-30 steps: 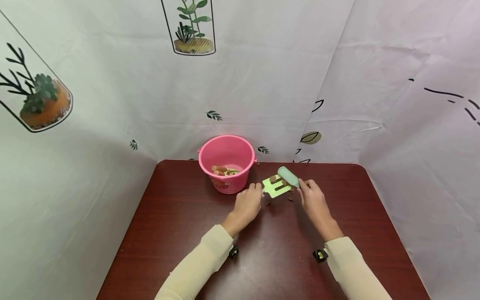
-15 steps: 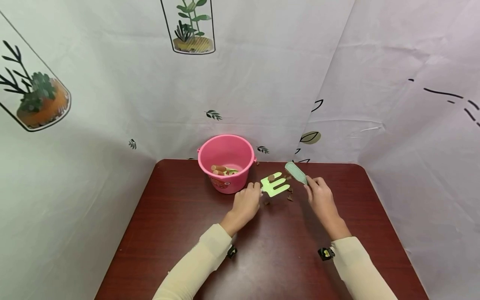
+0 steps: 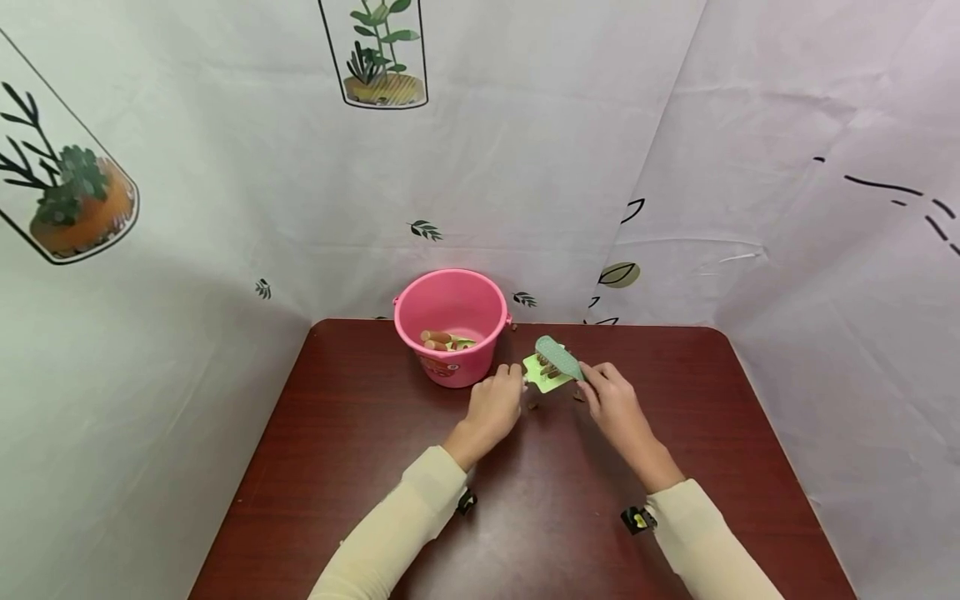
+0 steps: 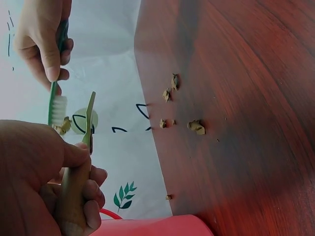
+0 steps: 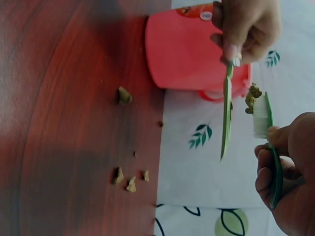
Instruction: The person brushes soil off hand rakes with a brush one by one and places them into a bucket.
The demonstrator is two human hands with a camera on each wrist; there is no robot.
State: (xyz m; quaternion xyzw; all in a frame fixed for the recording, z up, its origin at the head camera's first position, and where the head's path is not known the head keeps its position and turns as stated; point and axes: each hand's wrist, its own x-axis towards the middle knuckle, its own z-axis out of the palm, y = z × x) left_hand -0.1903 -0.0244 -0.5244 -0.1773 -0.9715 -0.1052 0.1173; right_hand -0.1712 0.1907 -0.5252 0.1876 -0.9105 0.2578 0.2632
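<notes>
My left hand (image 3: 495, 406) grips the wooden handle (image 4: 73, 196) of a small light-green garden fork (image 3: 535, 367), its flat tines pointing right above the table. In my right hand (image 3: 617, 412) is a green brush (image 3: 557, 357) with white bristles (image 5: 261, 118), pinched by its handle. The brush lies over the fork in the head view and hides much of the tines. A crumbly brown clump (image 5: 252, 98) shows at the bristles, between brush and fork. Several similar brown bits (image 4: 197, 127) are scattered on the table beneath.
Left of the fork, a pink bucket (image 3: 457, 289) stands at the back of the dark red wooden table (image 3: 360, 433). Inside it lie tools with wooden handles (image 3: 436, 337). A white printed cloth (image 3: 525, 167) hangs behind the table and at both sides.
The right hand swung the brush right, off the fork, then back left over it, farther left than at first. The left hand and fork have barely moved.
</notes>
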